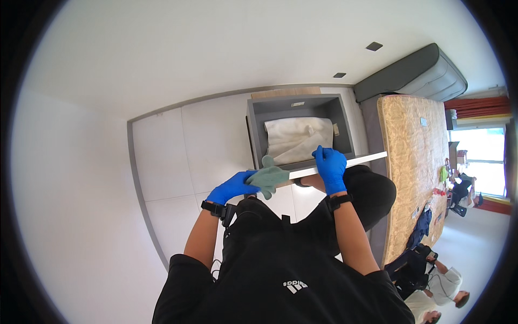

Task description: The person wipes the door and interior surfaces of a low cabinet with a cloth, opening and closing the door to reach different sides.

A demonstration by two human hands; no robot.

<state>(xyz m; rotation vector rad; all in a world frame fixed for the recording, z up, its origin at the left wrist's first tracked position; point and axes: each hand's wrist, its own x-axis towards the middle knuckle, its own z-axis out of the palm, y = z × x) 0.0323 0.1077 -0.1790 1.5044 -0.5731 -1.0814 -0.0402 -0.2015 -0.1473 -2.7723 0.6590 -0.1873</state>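
Observation:
My left hand (234,187), in a blue disposable glove, holds a grey-green cloth (272,178) with rounded lobes at its edges. The cloth lies over the left end of a pulled-out drawer's white front panel (366,158). In a matching blue glove, my right hand (331,166) is above that panel's top edge with its fingers curled in. Nothing shows between those fingers, and their contact with the panel is hidden. Behind the panel is the grey drawer box (279,106), with a folded white fabric sheet (299,135) on its bottom.
A bed with a yellow patterned mattress (412,162) stands close on the right, its grey headboard (404,75) against the wall. My bent knee (374,190) is beside the drawer front. Farther right are several people (443,283) and a window (479,152). Pale floor tiles (162,162) extend left.

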